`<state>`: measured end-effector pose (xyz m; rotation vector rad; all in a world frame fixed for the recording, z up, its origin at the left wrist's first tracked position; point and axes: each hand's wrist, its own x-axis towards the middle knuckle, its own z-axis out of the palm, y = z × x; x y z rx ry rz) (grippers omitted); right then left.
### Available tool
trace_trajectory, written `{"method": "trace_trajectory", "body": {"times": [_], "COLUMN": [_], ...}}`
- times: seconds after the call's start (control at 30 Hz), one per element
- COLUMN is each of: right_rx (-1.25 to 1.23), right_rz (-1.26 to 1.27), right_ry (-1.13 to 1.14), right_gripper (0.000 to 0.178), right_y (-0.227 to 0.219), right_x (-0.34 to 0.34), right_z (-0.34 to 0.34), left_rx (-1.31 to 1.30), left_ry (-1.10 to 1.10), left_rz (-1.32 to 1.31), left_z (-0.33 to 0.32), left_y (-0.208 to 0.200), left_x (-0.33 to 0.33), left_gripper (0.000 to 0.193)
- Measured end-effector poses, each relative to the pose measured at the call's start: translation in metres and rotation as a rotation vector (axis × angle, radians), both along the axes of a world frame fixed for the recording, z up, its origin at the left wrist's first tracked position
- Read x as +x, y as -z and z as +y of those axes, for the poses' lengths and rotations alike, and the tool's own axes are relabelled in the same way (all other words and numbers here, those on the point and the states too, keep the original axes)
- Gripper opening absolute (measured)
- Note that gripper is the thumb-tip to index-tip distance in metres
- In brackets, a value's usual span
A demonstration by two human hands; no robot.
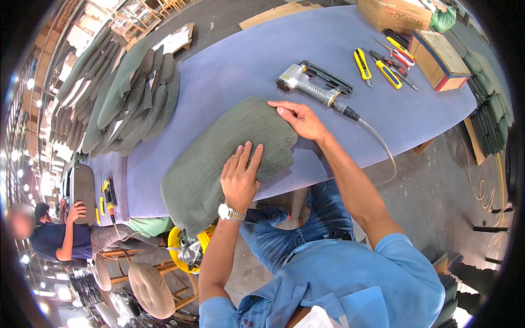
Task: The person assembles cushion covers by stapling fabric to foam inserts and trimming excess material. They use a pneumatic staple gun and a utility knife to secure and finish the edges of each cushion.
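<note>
A dark green fabric-covered chair pad (219, 147) lies at an angle on the blue-covered table in front of me, its lower end reaching past the near edge. My left hand (240, 177) rests flat on it with fingers stretched out. At the pad's upper right corner, my right hand (301, 119) grips the edge between thumb and fingers. Beyond that hand lies a pneumatic staple gun (314, 83), its clear air hose (391, 150) curving off the table's near edge.
Stacked green pads (136, 104) stand at the left. Yellow-handled cutters (362, 65), screwdrivers and pliers lie far right beside a cardboard box (437, 60). A yellow bucket (183, 249) sits below the table. Another person (60, 240) handles a pad at far left, near wooden stools (152, 290).
</note>
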<state>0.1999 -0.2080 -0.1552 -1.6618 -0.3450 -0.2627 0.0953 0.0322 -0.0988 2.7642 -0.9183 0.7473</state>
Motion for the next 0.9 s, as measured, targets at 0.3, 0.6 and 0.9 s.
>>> {"method": "trace_trajectory", "body": {"times": [0.3, 0.6, 0.9], "right_rx": [-0.224, -0.091, -0.073], "right_rz": [0.197, -0.132, 0.053], "right_ry": [-0.108, -0.349, -0.159], "right_gripper": [0.043, 0.058, 0.044], "right_y": [-0.143, -0.153, -0.115], "right_x": [-0.015, 0.024, 0.06], "right_z": [0.027, 0.041, 0.038], "left_rx": [-0.177, -0.468, -0.31], "left_ry": [0.059, 0.166, 0.347], "left_rz": [0.055, 0.664, 0.71], "left_z": [0.046, 0.085, 0.056], "left_y": [-0.079, -0.166, -0.154], "left_x": [0.015, 0.091, 0.15], "left_gripper": [0.079, 0.042, 0.083]}}
